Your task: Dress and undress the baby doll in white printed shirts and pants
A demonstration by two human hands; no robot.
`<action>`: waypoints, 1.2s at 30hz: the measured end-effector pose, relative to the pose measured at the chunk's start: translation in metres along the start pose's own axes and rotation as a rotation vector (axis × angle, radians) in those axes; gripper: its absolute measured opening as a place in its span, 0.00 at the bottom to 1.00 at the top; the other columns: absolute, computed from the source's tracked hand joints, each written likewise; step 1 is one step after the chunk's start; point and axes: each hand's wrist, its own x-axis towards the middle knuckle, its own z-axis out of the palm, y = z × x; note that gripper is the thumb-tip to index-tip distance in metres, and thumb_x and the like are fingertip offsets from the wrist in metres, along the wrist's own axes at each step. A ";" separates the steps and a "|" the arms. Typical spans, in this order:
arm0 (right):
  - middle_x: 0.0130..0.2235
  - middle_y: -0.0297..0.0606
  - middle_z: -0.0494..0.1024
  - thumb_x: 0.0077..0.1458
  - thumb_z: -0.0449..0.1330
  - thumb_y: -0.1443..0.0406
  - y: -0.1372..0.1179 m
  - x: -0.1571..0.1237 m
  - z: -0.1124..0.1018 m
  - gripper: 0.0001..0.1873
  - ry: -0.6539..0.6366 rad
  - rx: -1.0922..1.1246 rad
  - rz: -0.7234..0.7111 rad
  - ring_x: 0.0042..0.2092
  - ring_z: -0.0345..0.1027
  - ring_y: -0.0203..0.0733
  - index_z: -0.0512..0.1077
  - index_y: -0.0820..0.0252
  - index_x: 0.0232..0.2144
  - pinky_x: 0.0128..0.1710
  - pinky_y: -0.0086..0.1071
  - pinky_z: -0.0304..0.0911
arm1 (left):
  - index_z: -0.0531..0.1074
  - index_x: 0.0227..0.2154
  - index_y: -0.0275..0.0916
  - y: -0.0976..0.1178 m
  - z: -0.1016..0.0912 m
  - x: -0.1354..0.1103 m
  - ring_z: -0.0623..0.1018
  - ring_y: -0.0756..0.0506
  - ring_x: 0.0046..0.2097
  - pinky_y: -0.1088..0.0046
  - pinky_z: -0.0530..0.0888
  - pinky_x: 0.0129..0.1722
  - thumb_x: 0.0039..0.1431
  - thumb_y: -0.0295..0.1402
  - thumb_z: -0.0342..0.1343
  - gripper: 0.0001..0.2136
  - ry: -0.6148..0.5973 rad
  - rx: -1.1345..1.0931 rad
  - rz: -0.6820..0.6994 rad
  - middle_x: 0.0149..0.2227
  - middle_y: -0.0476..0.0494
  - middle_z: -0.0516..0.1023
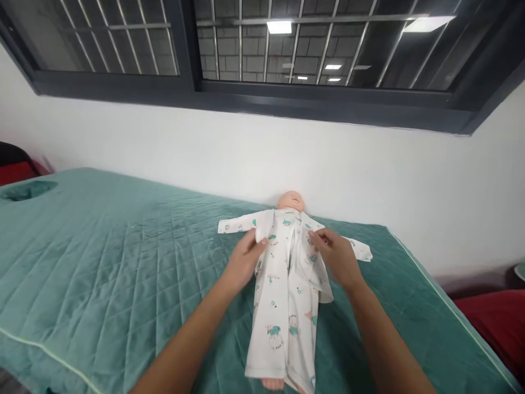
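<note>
A baby doll (291, 201) lies on its back, its head close to the wall. It wears a white baby top (287, 221) with green and orange prints and matching white pants (273, 317). Both sleeves stretch out sideways, and the feet peep out below the pant legs. My left hand (245, 257) pinches the left front edge of the top near the chest. On the other side, my right hand (334, 254) has its fingers closed on the right front panel. Between my hands the top's front hangs partly apart.
A green quilted cover (135, 262) spreads over the bed, with a face hole (28, 190) at far left. Behind stands a white wall (184, 145) under a dark-framed window (262, 101) with bars. Red fabric (496, 317) lies at the right edge.
</note>
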 end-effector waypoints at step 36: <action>0.39 0.33 0.84 0.50 0.63 0.58 0.025 0.078 0.048 0.12 0.103 0.357 0.300 0.47 0.75 0.50 0.83 0.54 0.35 0.49 0.39 0.65 | 0.79 0.34 0.41 -0.039 0.044 0.149 0.79 0.43 0.40 0.68 0.70 0.40 0.59 0.33 0.54 0.08 -0.033 0.583 -0.142 0.37 0.45 0.83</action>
